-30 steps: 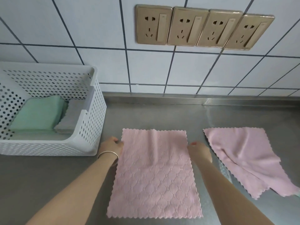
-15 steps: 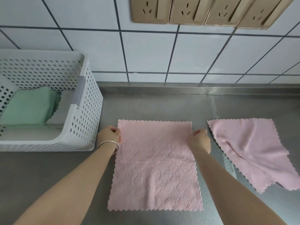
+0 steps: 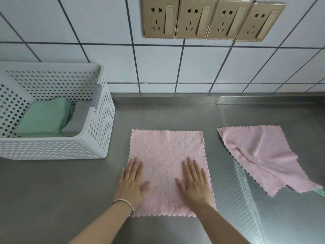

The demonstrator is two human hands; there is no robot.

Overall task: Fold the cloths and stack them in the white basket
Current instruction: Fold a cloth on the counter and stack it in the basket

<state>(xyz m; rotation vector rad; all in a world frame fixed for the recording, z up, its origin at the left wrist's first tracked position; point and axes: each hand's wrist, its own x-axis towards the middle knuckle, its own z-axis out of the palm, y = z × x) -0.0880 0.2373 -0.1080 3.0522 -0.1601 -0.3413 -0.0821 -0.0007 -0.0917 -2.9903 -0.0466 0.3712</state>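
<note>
A pink cloth [image 3: 167,164] lies spread flat on the steel worktop [image 3: 52,191], roughly square, with its wavy edges all showing. Both hands rest on its near half, palms down. The left hand [image 3: 132,184] lies flat along the cloth's left edge, partly on the cloth and partly on the worktop, its grip spread with straight fingers and holding nothing. A thin bracelet [image 3: 124,206] circles that wrist. The right hand [image 3: 195,184] lies flat on the cloth near its right edge, its grip likewise spread, fingers straight and pointing away from the person.

To the right, apart from the first, a second pink cloth [image 3: 260,155] lies rumpled, one corner folded over itself. A small bit of green cloth [image 3: 320,192] peeks from under its near right corner.

The white basket [image 3: 98,138] stands on the worktop to the left, against the tiled wall [image 3: 193,67]. Inside it a folded green cloth [image 3: 45,117] lies just beside a folded grey cloth [image 3: 79,118]. Four brass-coloured sockets [image 3: 211,18] sit in a row on the wall.
</note>
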